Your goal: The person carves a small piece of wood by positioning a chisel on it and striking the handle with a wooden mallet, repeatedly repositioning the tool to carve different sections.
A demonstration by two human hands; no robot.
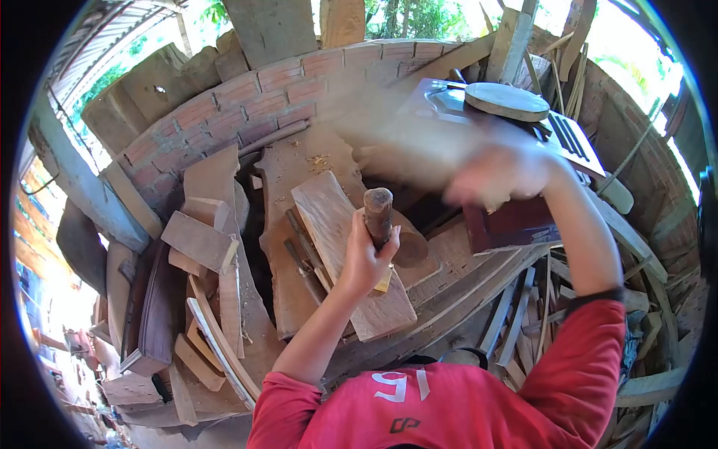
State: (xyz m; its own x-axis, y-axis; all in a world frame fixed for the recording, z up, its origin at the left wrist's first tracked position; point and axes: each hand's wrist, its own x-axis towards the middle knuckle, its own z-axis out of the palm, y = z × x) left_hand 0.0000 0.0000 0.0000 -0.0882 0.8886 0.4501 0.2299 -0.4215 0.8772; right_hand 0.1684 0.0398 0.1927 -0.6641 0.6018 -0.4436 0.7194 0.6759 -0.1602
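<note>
My left hand [364, 258] is wrapped round the thick wooden handle of a chisel [378, 212], held roughly upright over a pale wooden board [329, 213]. Its blade is mostly hidden behind my hand. A small yellow piece [384, 280] shows just below my fingers. My right hand [501, 178] is raised to the right, smeared by motion, its fingers around a blurred wooden club [407, 146] that stretches to the left. Beside the board lie slim tools, one a chisel with a wooden handle [305, 271]. A round wooden block [410, 243] stands right of my left hand.
The board rests on a broad slab [280, 194] with wood shavings. Offcuts [198, 239] are piled at left. A round wooden disc [507, 101] sits on a dark panel at back right. Loose sticks [516, 314] lie at lower right. A brick wall [247, 105] curves behind.
</note>
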